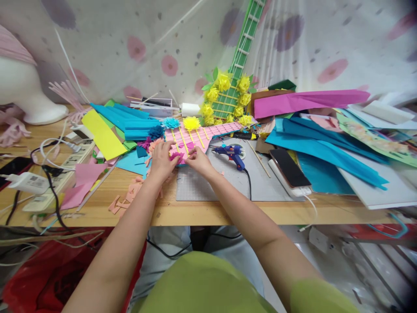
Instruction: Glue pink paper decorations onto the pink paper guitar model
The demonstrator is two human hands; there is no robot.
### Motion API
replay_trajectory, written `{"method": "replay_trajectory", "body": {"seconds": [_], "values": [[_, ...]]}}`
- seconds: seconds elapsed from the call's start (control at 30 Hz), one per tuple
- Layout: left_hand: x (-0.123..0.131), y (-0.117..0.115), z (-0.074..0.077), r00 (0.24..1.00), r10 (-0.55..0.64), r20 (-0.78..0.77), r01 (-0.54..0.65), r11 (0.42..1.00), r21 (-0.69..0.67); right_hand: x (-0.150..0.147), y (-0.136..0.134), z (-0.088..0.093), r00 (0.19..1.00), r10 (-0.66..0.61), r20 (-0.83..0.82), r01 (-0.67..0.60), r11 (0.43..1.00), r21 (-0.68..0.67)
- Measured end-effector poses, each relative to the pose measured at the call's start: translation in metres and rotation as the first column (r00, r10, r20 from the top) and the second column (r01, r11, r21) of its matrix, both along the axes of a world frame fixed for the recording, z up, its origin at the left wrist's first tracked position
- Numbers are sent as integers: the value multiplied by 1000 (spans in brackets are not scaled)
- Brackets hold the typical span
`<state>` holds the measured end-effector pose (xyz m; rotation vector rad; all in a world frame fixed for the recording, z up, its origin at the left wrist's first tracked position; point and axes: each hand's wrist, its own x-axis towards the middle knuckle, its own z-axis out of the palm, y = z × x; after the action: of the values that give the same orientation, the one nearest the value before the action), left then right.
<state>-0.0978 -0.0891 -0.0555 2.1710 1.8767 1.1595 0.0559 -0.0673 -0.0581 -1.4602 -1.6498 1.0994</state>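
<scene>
Wooden table [137, 208] carries my pink paper guitar [208, 132] near its middle, its long axis slanting from the body by the near edge to the neck pointing far-right. My left hand [162, 161] and right hand [198, 161] pinch a magenta flower [177, 156] on the body end.

Single head-worn view, looking forward and down, near the desk [228, 208]
</scene>
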Motion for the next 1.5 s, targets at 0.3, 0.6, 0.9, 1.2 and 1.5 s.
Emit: {"method": "replay_trajectory", "body": {"seconds": [0.3, 0.6, 0.9, 1.2, 1.5], "values": [[1, -1, 2, 1000, 5, -17, -5, 1000, -7, -1, 1, -1, 1000, 9, -27, -9, 1000, -3], [1, -2, 2, 1000, 2, 9, -2, 1000, -10, -1, 2, -6, 992, 21, -125, -21, 1000, 1], [1, 0, -2, 1000, 9, 5, -9, 1000, -1, -1, 0, -7, 984, 25, -177, -32, 999, -37], [1, 1, 0, 1000, -5, 9, 5, 1000, -1, -3, -13, 2, 991, 38, 130, -61, 982, 181], [0, 1, -1, 1000, 16, -15, -16, 1000, 9, -11, -17, 5, 968, 14, 252, -69, 976, 208]]}}
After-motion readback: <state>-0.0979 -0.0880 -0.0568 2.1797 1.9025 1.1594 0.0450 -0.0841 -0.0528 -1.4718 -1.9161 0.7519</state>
